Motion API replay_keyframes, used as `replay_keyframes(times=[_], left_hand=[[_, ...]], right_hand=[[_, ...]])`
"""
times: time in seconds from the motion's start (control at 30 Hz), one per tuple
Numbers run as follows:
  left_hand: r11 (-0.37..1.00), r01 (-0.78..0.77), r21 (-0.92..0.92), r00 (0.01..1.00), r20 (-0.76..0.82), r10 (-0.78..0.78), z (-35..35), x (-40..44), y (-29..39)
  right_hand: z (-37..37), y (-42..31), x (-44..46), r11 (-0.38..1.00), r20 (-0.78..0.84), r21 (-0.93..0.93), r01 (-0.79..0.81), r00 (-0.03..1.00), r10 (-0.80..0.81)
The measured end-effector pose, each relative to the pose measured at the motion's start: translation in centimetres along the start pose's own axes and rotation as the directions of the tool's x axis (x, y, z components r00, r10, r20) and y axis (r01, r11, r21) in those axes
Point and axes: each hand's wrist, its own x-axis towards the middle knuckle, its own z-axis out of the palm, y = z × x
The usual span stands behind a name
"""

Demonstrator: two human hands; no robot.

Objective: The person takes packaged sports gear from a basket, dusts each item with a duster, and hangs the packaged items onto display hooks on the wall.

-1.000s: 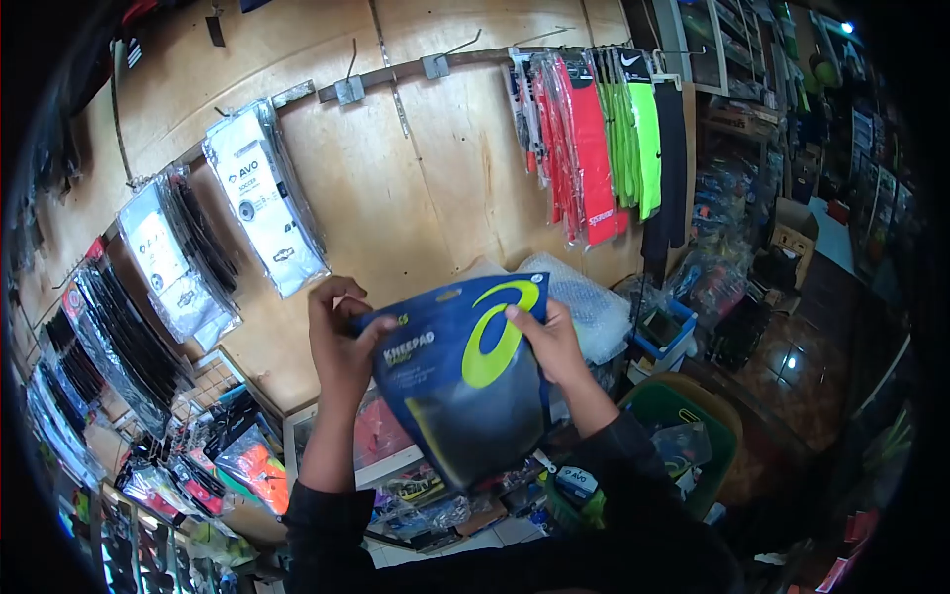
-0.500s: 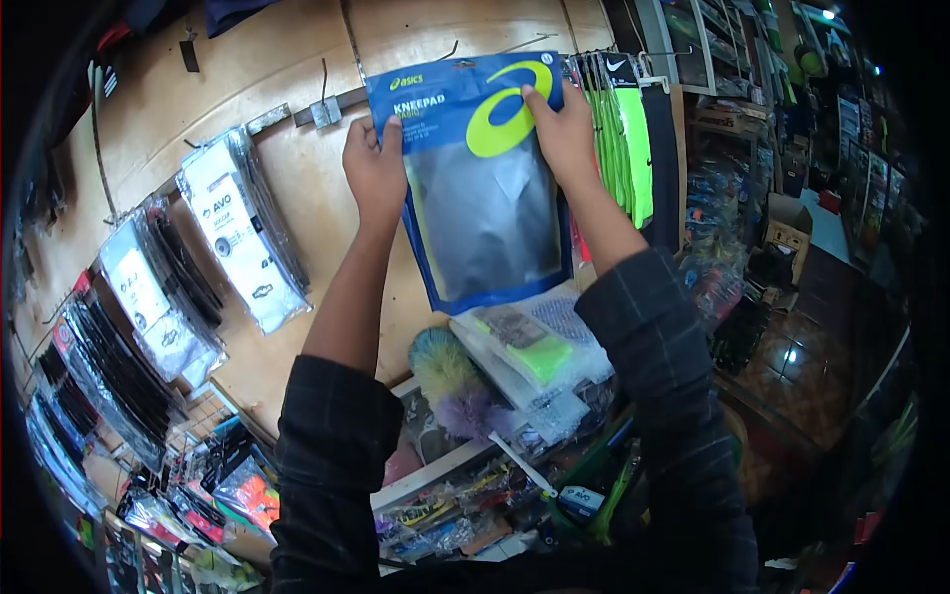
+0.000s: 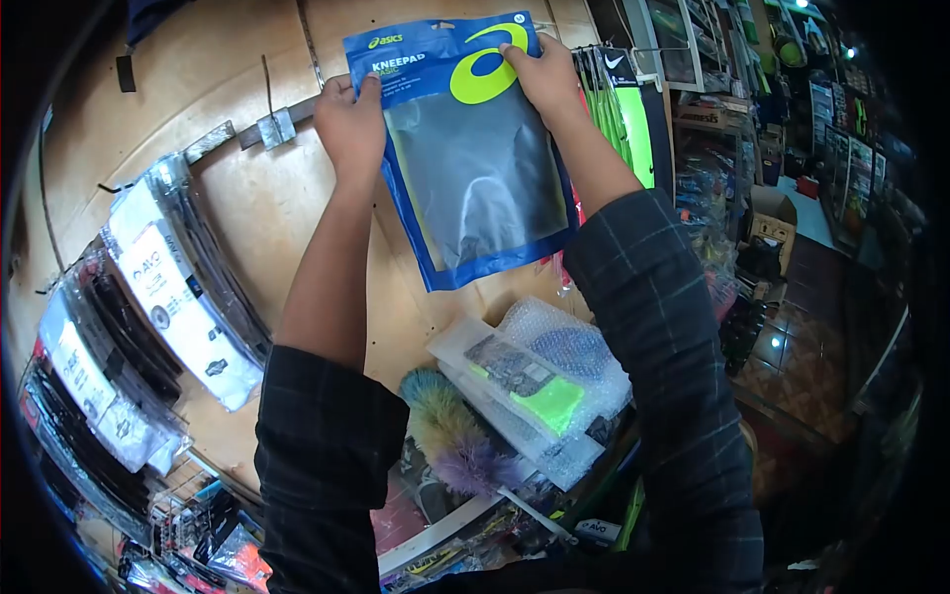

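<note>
A blue kneepad package (image 3: pixel 475 168) with a yellow-green swirl and a clear window hangs upright between my hands, before the wooden wall. My left hand (image 3: pixel 351 129) pinches its upper left edge, thumb on the front. At the upper right edge, my right hand (image 3: pixel 544 79) grips it with the thumb over the swirl. Below the package lie a plastic packet with a bright green item (image 3: pixel 549 404), some bubble wrap (image 3: pixel 574 346) and a multicoloured fluffy duster (image 3: pixel 455 436).
Packaged white socks (image 3: pixel 173 287) hang at the left on wall hooks. Green and black socks (image 3: pixel 633 119) hang behind my right forearm. An open cardboard box (image 3: pixel 772 233) and shelves of goods stand at the right.
Both hands have raised the package from low in front of me to high against the wall, and it now faces me more squarely. The duster and green packet have come into view.
</note>
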Motion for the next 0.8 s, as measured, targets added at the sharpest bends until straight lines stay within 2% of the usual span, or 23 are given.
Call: replay_keyframes(times=[0.03, 0.17, 0.23, 0.33, 0.37, 0.4, 0.47, 0.53, 0.6, 0.67, 0.73, 0.8], left_hand=[[0.997, 0.038, -0.07, 0.999, 0.002, -0.038, -0.1, -0.2, -0.2], [0.992, 0.073, -0.1, 0.997, -0.022, -0.075, -0.7, -0.9, -2.7], [0.994, 0.083, -0.076, 0.996, -0.029, -0.085, -0.6, -0.9, -5.1], [0.996, 0.076, -0.035, 0.996, -0.036, -0.077, -0.9, -0.6, -8.1], [0.998, 0.058, -0.024, 0.998, -0.039, -0.059, -0.9, -0.3, -9.0], [0.998, 0.057, -0.028, 0.998, -0.025, -0.058, -0.9, 0.4, -9.9], [0.984, 0.03, 0.173, 0.999, -0.042, -0.023, -1.4, 1.6, -11.8], [0.98, 0.014, 0.2, 1.0, -0.03, -0.008, -2.2, 2.1, -12.1], [0.871, 0.01, 0.491, 1.0, 0.007, -0.016, -3.3, 2.6, -12.6], [0.844, -0.052, 0.534, 0.999, 0.038, 0.037, -4.2, 3.3, -14.1], [0.795, -0.052, 0.605, 0.998, 0.061, 0.018, -4.6, 3.9, -14.6], [0.78, -0.189, 0.596, 0.982, 0.102, 0.161, -5.4, 5.1, -17.4]], right_hand=[[0.4, 0.6, 0.1, 0.999, 0.016, 0.043, 0.013, 1.0, -0.014], [2.2, 2.3, -0.4, 1.0, 0.065, 0.019, 0.004, 0.998, -0.005], [3.1, 3.0, -0.8, 0.998, 0.052, -0.068, 0.01, 0.999, -0.007], [5.0, 3.4, -0.9, 0.996, 0.05, -0.091, -0.026, 0.998, 0.03], [5.5, 3.5, -0.9, 0.985, 0.052, -0.172, -0.031, 0.998, 0.04], [6.6, 4.7, -0.5, 0.988, 0.029, -0.152, -0.028, 0.999, 0.032], [8.2, 5.1, -0.3, 0.97, 0.023, -0.229, -0.08, 0.996, 0.088], [10.0, 6.3, 0.0, 0.967, 0.043, -0.239, -0.087, 0.994, 0.1], [12.2, 8.3, 0.7, 0.954, 0.067, -0.294, -0.061, 0.994, 0.084], [13.0, 7.4, 0.2, 0.919, 0.065, -0.363, -0.157, 0.979, 0.193], [12.7, 6.3, -0.9, 0.924, 0.058, -0.33, -0.193, 0.973, 0.224], [12.8, 5.7, -1.2, 0.917, 0.04, -0.333, -0.221, 0.968, 0.248]])
